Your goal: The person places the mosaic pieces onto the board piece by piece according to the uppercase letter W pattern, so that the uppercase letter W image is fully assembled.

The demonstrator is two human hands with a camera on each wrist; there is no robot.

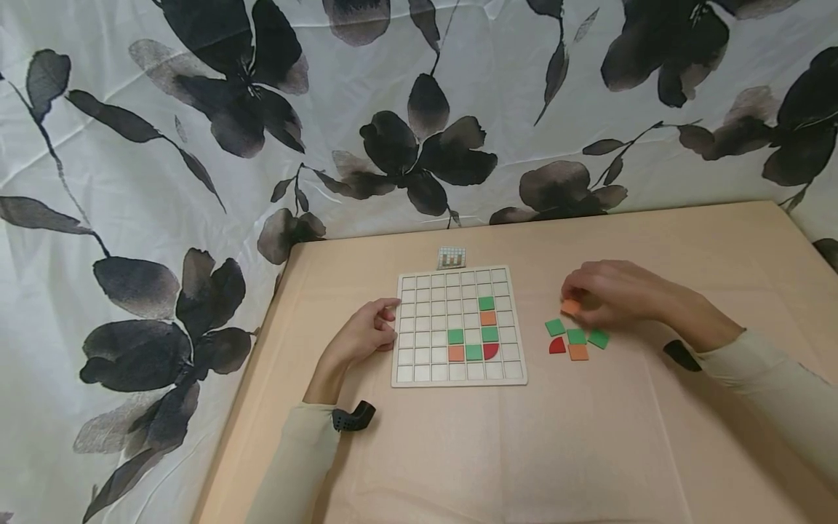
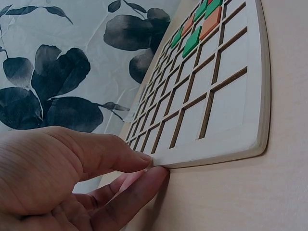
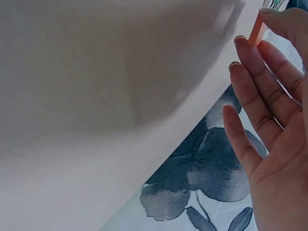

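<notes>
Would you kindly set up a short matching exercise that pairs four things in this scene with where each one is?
Things:
1. left hand
2. right hand
3. red quarter-round tile
4. small checked card

Places:
A. loose on the table, right of the board
B. beyond the board's far edge
C. pinching an orange tile
D. at the left edge of the grid board

Pairs: 1-D, 2-C, 3-A, 4-B
</notes>
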